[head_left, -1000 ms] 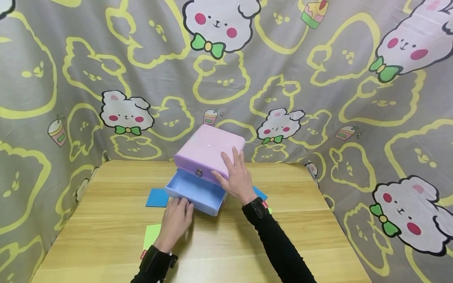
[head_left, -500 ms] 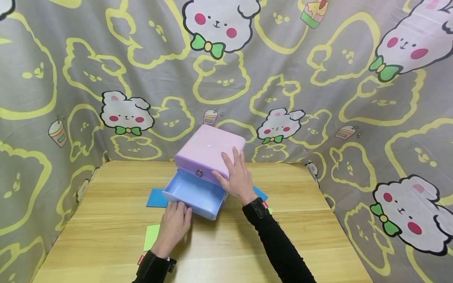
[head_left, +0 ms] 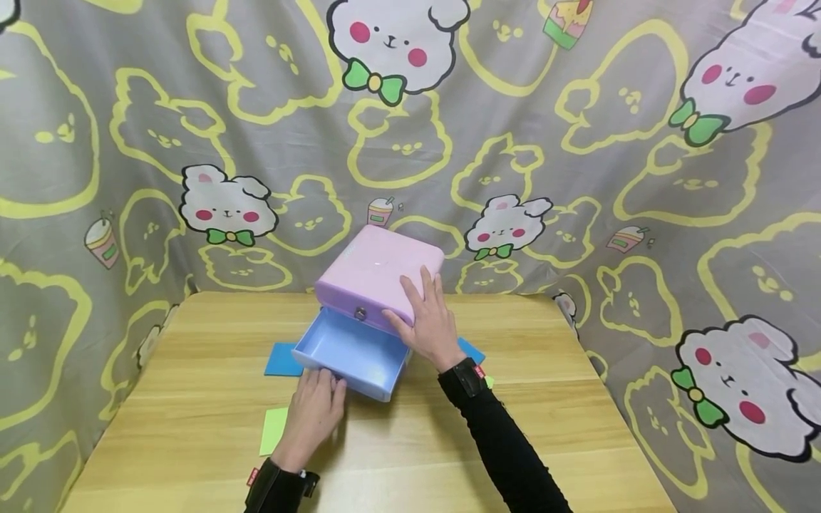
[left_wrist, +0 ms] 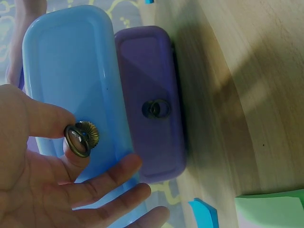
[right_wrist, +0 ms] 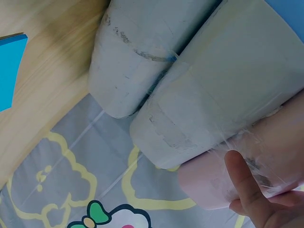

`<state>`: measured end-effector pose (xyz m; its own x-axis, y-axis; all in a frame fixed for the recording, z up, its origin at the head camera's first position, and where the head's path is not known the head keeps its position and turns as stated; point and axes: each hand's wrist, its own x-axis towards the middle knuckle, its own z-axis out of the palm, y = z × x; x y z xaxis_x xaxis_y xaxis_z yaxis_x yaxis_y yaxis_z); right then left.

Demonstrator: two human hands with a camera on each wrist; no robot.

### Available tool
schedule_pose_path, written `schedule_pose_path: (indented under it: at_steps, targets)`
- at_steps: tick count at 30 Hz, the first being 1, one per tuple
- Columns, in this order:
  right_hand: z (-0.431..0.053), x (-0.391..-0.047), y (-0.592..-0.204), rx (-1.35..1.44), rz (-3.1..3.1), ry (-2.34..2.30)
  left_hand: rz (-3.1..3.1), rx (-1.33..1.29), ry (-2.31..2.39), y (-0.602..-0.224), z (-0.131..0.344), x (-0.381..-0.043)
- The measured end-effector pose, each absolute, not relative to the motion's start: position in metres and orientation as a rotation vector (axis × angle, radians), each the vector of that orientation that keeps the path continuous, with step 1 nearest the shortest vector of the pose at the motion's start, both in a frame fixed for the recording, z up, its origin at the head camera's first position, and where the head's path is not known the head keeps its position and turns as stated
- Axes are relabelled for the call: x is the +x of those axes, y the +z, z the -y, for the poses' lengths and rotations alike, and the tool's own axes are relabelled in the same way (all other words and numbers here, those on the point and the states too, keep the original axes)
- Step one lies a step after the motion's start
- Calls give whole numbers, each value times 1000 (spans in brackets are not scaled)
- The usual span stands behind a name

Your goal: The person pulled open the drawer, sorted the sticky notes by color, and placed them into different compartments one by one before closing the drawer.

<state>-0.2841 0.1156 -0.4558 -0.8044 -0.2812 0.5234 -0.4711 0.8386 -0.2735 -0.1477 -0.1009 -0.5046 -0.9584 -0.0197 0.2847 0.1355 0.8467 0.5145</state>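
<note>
Tabletop (head_left: pixel 545 370) carries pink-topped mini drawer cabinet (head_left: pixel 375 274), lying under the right hand (head_left: pixel 432 324), fingers spread. Blue drawer (head_left: pixel 355 349) extended, just beyond the left hand (head_left: pixel 314 410), whose thumb and finger pinch its ring pull (left_wrist: pixel 91 134).

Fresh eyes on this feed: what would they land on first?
The open blue drawer, jutting out beneath the pink top near the middle of the table. Next, the left hand pinching that drawer's ring pull and the right hand resting on the pink top. Rabbit-print cloth fills the background.
</note>
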Motion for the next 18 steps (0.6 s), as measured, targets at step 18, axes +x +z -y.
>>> schedule_pose_path:
  at_steps: [18]
  targets:
    - [-114,-283,-455,548,2536,546,2764,-63,-837,-503,102,-143]
